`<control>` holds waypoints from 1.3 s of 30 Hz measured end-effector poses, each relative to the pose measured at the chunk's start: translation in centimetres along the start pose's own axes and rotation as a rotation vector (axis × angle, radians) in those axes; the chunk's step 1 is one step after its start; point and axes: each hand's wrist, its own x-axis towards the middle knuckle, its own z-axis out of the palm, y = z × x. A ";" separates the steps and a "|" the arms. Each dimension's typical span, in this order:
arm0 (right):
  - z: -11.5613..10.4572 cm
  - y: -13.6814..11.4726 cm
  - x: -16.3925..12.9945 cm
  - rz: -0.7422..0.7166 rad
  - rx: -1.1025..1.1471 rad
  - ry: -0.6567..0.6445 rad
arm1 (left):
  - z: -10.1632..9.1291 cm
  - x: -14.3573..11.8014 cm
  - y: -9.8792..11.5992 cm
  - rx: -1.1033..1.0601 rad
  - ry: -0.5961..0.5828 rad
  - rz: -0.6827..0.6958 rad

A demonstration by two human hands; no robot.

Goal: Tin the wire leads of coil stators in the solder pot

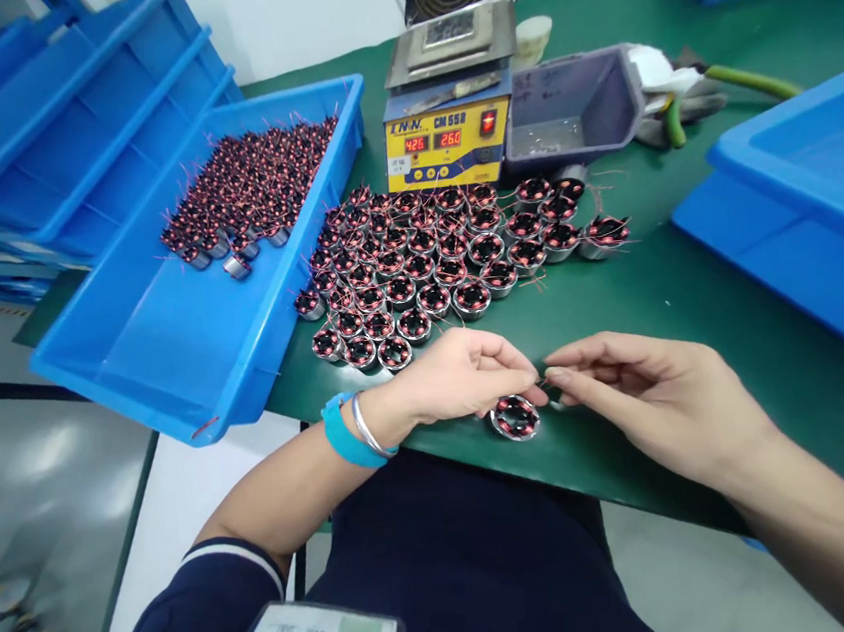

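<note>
My left hand (466, 377) holds a small round metal coil part (515, 417) with red copper windings, just above the green table's near edge. Its fingertips pinch at the part's top. My right hand (645, 388) reaches in from the right; its thumb and forefinger are pinched close to the left fingertips, on what looks like a thin wire from the coil. Just beyond my hands, several identical coil parts (446, 253) stand in rows on the green mat (693, 308).
A blue tray (169, 353) at the left holds a heap of more coils (250, 188). A yellow solder pot unit (449, 137) with red digits stands at the back, a grey bin (570, 109) beside it. Blue bins (810, 205) lie at the right.
</note>
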 end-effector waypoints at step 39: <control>0.0 0.5 0.0 -0.135 -0.144 -0.018 | 0.9 0.3 -0.2 0.007 0.155 0.103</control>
